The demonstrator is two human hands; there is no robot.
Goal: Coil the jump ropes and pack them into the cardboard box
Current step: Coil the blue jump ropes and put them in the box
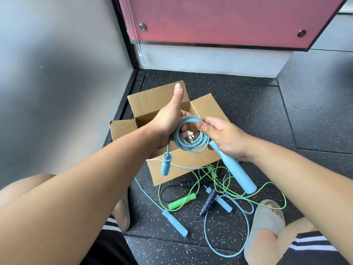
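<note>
Head view. The left grip (168,121), a bare hand, is closed through a coiled light-blue jump rope (193,148). Its fingers are passed through the centre of the ring and its thumb is stuck straight up. The right grip (223,135) is pinched on the coil's right edge, thumb on top. A long light-blue plastic handle (236,169) is seen jutting down from under its palm. A shorter light-blue handle (165,166) is hung from the coil on a short run of cord, below the left wrist.

The coil is held in the air over the near side of an open brown cardboard box (152,102), not inside it. The box is set on a dark speckled rubber floor (248,104).

Loose ropes are tangled on the floor just near of the box:
- a green cord with a green foam handle (181,201)
- a black handle ringed in blue (208,202)
- a light-blue handle on a pale blue cord (174,222)

A grey slide sandal (265,220) is planted beside the tangle. A pink wall panel (219,20) is noted beyond the box.
</note>
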